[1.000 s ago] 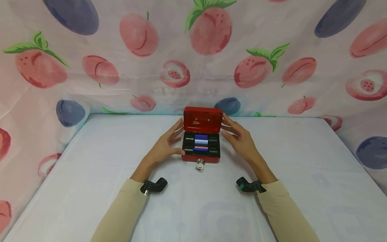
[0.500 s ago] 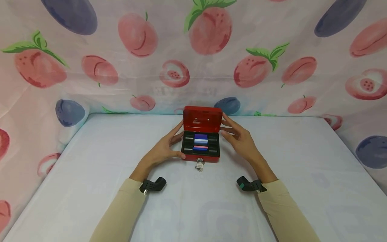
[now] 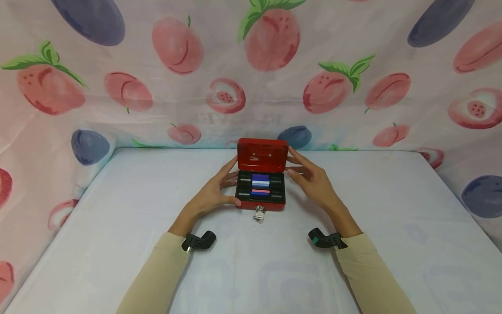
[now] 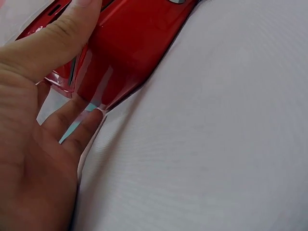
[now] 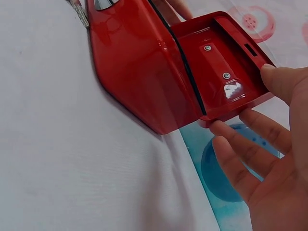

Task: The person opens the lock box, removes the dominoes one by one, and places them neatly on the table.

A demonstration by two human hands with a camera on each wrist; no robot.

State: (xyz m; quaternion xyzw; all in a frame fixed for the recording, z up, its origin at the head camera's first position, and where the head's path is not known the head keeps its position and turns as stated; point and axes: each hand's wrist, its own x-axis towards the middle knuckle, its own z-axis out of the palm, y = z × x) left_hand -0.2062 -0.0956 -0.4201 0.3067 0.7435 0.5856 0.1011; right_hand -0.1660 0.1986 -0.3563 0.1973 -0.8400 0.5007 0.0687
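Note:
A red cash box [image 3: 260, 205] stands on the table with its lid [image 3: 262, 155] raised. In its black tray [image 3: 244, 185] lie several flat strips in blue, white and pink [image 3: 260, 180]; their kind is unclear. My left hand [image 3: 209, 194] is along the box's left side, the thumb touching the front corner and the fingers reaching back towards the lid. Beside the lid's right edge, my right hand [image 3: 313, 183] has fairly straight, spread fingers; the index fingertip is at the lid's upper corner. In the right wrist view, the thumb [image 5: 286, 82] overlaps the lid's rim.
Keys [image 3: 259, 215] hang from the lock at the front of the box. A white cloth [image 3: 251, 270] covers the table. Right behind the box rises a fruit-patterned curtain [image 3: 176, 100]. Each wrist wears a black camera mount.
Box, lid and both hands stay almost where they were. The left fingers shift slightly by the lid's edge, and the view drifts a little.

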